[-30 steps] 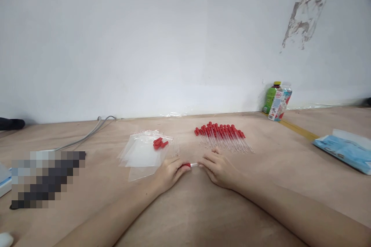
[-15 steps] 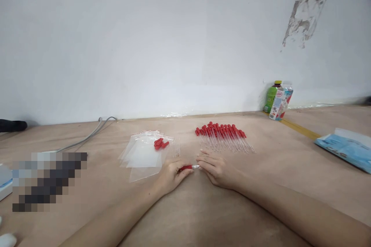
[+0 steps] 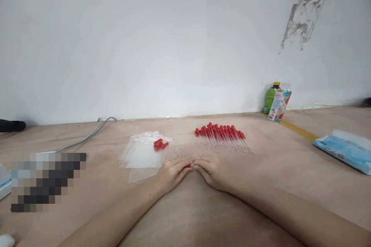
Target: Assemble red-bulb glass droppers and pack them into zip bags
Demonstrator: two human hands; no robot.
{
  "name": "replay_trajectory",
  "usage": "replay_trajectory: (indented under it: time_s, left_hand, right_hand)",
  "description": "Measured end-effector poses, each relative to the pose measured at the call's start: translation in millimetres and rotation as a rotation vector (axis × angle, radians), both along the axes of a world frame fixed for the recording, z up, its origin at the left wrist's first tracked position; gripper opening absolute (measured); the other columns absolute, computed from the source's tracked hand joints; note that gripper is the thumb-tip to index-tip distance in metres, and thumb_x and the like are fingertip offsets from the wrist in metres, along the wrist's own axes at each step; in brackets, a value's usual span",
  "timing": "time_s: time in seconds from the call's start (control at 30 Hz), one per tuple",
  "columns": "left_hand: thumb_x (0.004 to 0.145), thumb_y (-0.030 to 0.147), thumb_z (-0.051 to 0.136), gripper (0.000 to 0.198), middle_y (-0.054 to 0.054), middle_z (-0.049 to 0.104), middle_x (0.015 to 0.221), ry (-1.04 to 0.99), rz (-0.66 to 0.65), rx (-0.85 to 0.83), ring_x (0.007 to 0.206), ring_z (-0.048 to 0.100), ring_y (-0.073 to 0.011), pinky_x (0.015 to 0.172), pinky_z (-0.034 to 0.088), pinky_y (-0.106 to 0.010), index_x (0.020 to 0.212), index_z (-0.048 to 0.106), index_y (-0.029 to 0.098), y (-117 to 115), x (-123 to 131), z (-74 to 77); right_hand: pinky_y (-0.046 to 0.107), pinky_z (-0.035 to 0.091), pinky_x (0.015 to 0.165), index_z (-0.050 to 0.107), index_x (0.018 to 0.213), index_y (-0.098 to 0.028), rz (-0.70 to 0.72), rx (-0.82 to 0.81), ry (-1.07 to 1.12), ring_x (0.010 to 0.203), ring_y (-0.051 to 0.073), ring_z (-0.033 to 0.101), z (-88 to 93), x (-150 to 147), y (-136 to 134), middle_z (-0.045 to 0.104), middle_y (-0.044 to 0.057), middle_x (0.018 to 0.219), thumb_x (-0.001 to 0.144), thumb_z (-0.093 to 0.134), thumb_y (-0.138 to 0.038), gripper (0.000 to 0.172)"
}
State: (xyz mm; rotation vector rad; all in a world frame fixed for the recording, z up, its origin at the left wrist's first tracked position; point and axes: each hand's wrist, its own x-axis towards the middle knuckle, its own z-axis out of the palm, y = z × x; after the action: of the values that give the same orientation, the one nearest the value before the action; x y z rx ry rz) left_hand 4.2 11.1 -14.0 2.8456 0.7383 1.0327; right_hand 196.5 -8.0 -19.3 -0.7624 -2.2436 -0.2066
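Note:
My left hand (image 3: 171, 173) and my right hand (image 3: 210, 171) meet at the middle of the wooden table (image 3: 203, 216), fingertips nearly touching. Between them they pinch a glass dropper with a red bulb (image 3: 188, 166); the left fingers are on the red bulb and the right fingers cover the glass tube. Just beyond my right hand lies a row of several red-bulbed droppers (image 3: 222, 136). Beyond my left hand sits a pile of clear plastic bags (image 3: 142, 154) with a few loose red bulbs (image 3: 160, 143) on it.
Two drink bottles (image 3: 276, 101) stand at the wall on the right. A blue pack (image 3: 346, 149) lies at the right edge. Grey cables (image 3: 87, 136) run along the left, near a blurred-out patch. A white wall closes off the far side.
My right hand has slid left along the glass tube toward my left hand, so the tube that showed between the hands is now covered.

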Motion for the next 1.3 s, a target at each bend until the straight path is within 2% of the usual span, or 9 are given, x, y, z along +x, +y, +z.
replay_trajectory:
  time_s: [0.13, 0.2, 0.33, 0.43, 0.63, 0.87, 1.07, 1.17, 1.3]
  left_hand:
    - [0.083, 0.026, 0.05, 0.022, -0.006, 0.063, 0.093, -0.014, 0.109, -0.005, 0.086, 0.058, -0.018, 0.077, 0.047, -0.031, 0.104, 0.053, 0.019, 0, -5, 1.1]
    - [0.081, 0.028, 0.053, 0.031, -0.008, 0.059, 0.103, -0.052, 0.157, -0.035, 0.094, 0.055, -0.0199, 0.08, 0.045, -0.032, 0.111, 0.049, 0.019, -3, -6, 2.1]
    - [0.083, 0.025, 0.048, 0.022, -0.006, 0.06, 0.099, 0.016, 0.116, -0.154, 0.09, 0.056, -0.0183, 0.078, 0.046, -0.03, 0.103, 0.054, 0.019, -8, -5, 4.8]
    - [0.086, 0.023, 0.043, 0.02, -0.003, 0.063, 0.095, 0.096, 0.059, -0.223, 0.089, 0.057, -0.0165, 0.081, 0.045, -0.029, 0.096, 0.06, 0.021, -7, -3, 6.6]
    - [0.086, 0.023, 0.042, 0.023, -0.004, 0.063, 0.101, 0.102, 0.045, -0.254, 0.094, 0.056, -0.0163, 0.085, 0.043, -0.029, 0.1, 0.061, 0.02, -5, -3, 7.3]
    - [0.086, 0.022, 0.042, 0.023, -0.003, 0.063, 0.098, 0.098, 0.036, -0.242, 0.091, 0.056, -0.0168, 0.083, 0.043, -0.03, 0.1, 0.061, 0.021, -4, -4, 7.8]
    - [0.085, 0.019, 0.042, 0.022, -0.003, 0.063, 0.093, 0.104, 0.04, -0.202, 0.086, 0.055, -0.0174, 0.079, 0.044, -0.031, 0.097, 0.06, 0.02, -6, 1, 8.1]
    - [0.084, 0.019, 0.042, 0.019, -0.005, 0.06, 0.087, 0.017, 0.171, -0.092, 0.082, 0.053, -0.0181, 0.076, 0.044, -0.032, 0.09, 0.06, 0.019, -2, -3, 8.7]
    - [0.08, 0.021, 0.047, 0.015, -0.006, 0.05, 0.08, -0.148, 0.517, 0.113, 0.08, 0.049, -0.0204, 0.072, 0.043, -0.034, 0.083, 0.06, 0.016, 20, -23, 12.0]
  right_hand:
    - [0.032, 0.038, 0.072, 0.064, 0.079, -0.019, -0.227, -0.032, -0.139, 0.079, 0.017, 0.053, 15.7, 6, -1, 0.062, 0.005, 0.081, 0.082, 0.046, -0.022, 0.019]
    - [0.027, 0.036, 0.065, 0.065, 0.075, -0.019, -0.353, -0.123, -0.129, 0.072, 0.015, 0.052, 25.2, 11, 6, 0.06, 0.005, 0.076, 0.082, 0.045, -0.024, 0.022]
    - [0.021, 0.034, 0.057, 0.064, 0.068, -0.017, -0.623, -0.408, 0.022, 0.063, 0.011, 0.054, 39.6, 19, 42, 0.061, 0.003, 0.068, 0.081, 0.043, -0.025, 0.026]
    - [0.023, 0.034, 0.055, 0.063, 0.061, -0.014, -0.754, -0.467, 0.05, 0.06, 0.014, 0.055, 43.0, 18, 75, 0.06, 0.006, 0.061, 0.078, 0.043, -0.025, 0.028]
    - [0.026, 0.038, 0.059, 0.065, 0.08, -0.014, -0.919, -0.535, 0.08, 0.075, 0.021, 0.059, 37.1, 6, 105, 0.063, 0.012, 0.08, 0.078, 0.043, -0.033, 0.029]
    - [0.031, 0.04, 0.072, 0.062, 0.092, -0.014, -0.927, -0.534, 0.062, 0.09, 0.023, 0.057, 35.5, -3, 97, 0.063, 0.014, 0.091, 0.079, 0.043, -0.04, 0.034]
    - [0.031, 0.042, 0.068, 0.065, 0.082, -0.017, -0.789, -0.575, 0.033, 0.085, 0.024, 0.059, 30.2, -38, 90, 0.064, 0.011, 0.088, 0.076, 0.045, -0.045, 0.034]
    - [0.027, 0.042, 0.062, 0.066, 0.075, -0.016, -0.722, -0.644, 0.023, 0.078, 0.021, 0.06, 27.9, -57, 90, 0.065, 0.012, 0.085, 0.072, 0.048, -0.05, 0.039]
    - [0.025, 0.043, 0.057, 0.066, 0.079, -0.015, -0.68, -0.722, 0.02, 0.074, 0.021, 0.061, 27.1, -71, 91, 0.066, 0.012, 0.082, 0.067, 0.053, -0.052, 0.041]
